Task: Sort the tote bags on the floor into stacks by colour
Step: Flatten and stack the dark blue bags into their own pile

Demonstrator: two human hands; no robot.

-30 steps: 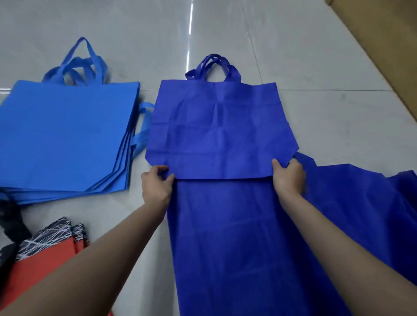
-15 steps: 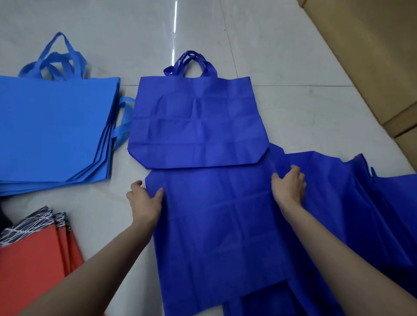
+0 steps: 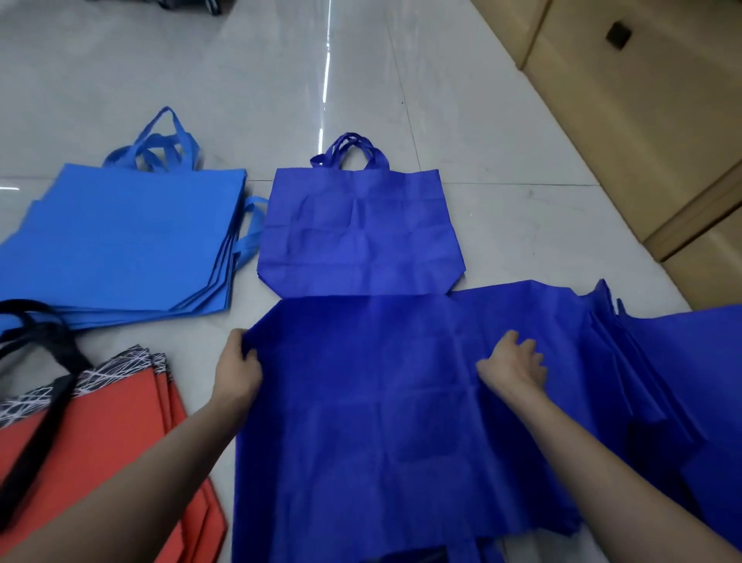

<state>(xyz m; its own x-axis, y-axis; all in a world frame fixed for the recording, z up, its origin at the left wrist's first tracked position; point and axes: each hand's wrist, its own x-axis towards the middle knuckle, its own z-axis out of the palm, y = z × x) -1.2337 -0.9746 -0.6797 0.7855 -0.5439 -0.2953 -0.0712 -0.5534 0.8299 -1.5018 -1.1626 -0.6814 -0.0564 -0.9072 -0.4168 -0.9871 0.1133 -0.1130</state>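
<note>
A royal-blue tote bag [image 3: 361, 229] lies flat on the floor ahead, handles pointing away. Just nearer, a second royal-blue bag [image 3: 361, 402] tops a spread heap of the same colour. My left hand [image 3: 237, 369] grips that bag's left edge. My right hand [image 3: 514, 363] rests on the fabric near its right side, fingers loosely bent; whether they pinch the cloth is unclear. A stack of light-blue bags [image 3: 120, 241] lies at the left. Orange-red bags [image 3: 100, 442] with black-and-white patterned tops and black handles are stacked at the lower left.
More royal-blue bags [image 3: 662, 361] fan out to the right of my right hand. Brown cardboard boxes [image 3: 642, 120] line the right side. Pale glossy floor tiles [image 3: 502, 225] show beyond and beside the bags. A dark object [image 3: 188, 5] sits at the top edge.
Both hands let go of the far royal-blue bag, left flat on the floor, and drew back to the bag on top of the near heap. The camera tilted up, showing more floor.
</note>
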